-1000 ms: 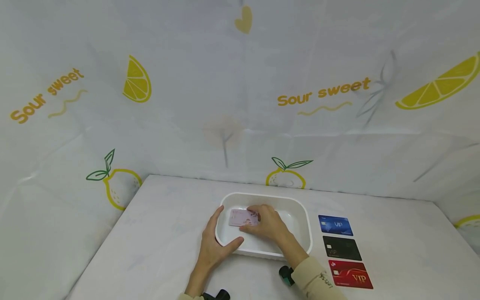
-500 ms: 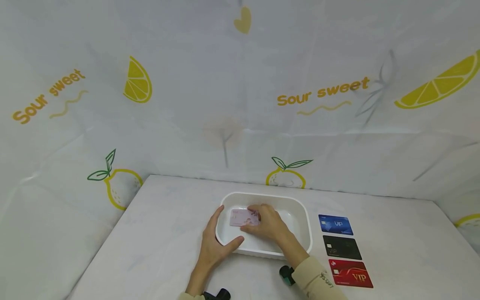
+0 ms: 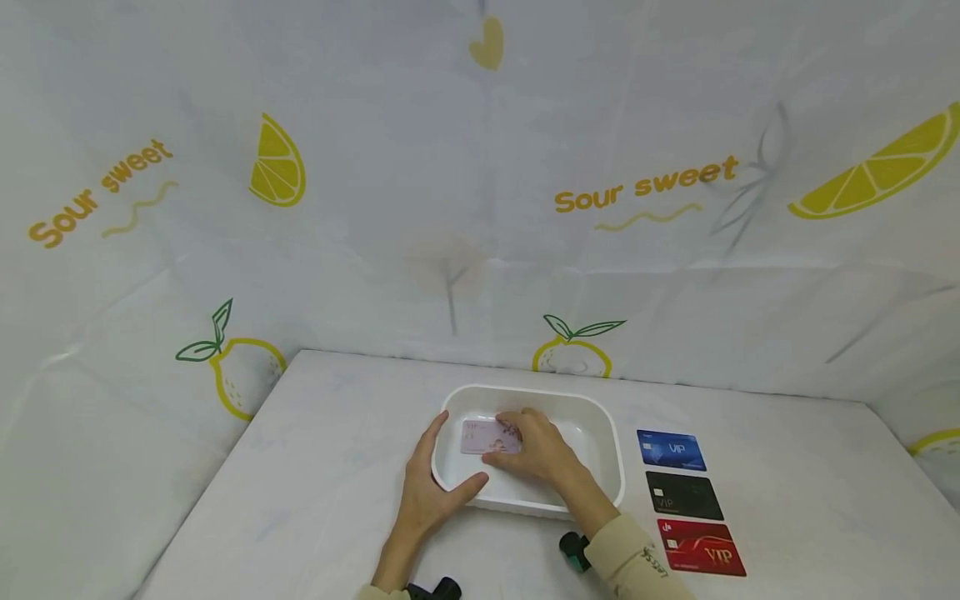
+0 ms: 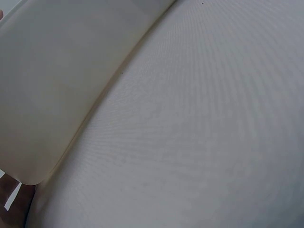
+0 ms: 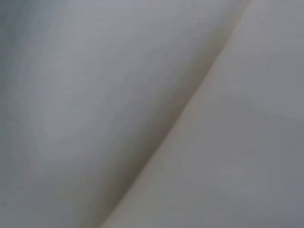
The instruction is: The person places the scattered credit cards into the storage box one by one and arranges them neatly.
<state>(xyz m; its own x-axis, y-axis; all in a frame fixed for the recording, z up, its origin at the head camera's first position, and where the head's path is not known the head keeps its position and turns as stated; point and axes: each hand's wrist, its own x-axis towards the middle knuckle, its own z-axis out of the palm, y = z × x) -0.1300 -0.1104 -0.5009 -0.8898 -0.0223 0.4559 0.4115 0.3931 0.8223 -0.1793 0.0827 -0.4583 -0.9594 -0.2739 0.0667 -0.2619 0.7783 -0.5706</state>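
A pink VIP card [image 3: 482, 435] lies flat-looking within the white plastic tray [image 3: 600, 500], towards its left side. My right hand [image 3: 542, 450] reaches over the tray's front and pinches the card's right end, thumb on the near edge and fingers on the far edge. My left hand [image 3: 429, 492] holds the tray at its near left corner, fingers along the left wall and thumb by the front rim. The left wrist view has the tray's outer wall [image 4: 61, 95] with a bit of hand below it. Only the blurred tray wall [image 5: 228, 137] and tabletop fill the right wrist view.
Right of the tray, a blue VIP card [image 3: 672, 451], a black VIP card [image 3: 684, 496] and a red VIP card [image 3: 702, 548] lie in a column on the white table [image 3: 300, 483]. A lemon-printed curtain [image 3: 375, 208] stands behind the table.
The pink card and the right hand's fingertips have shifted very slightly to the right. The left hand, the tray and the other cards stay in place.
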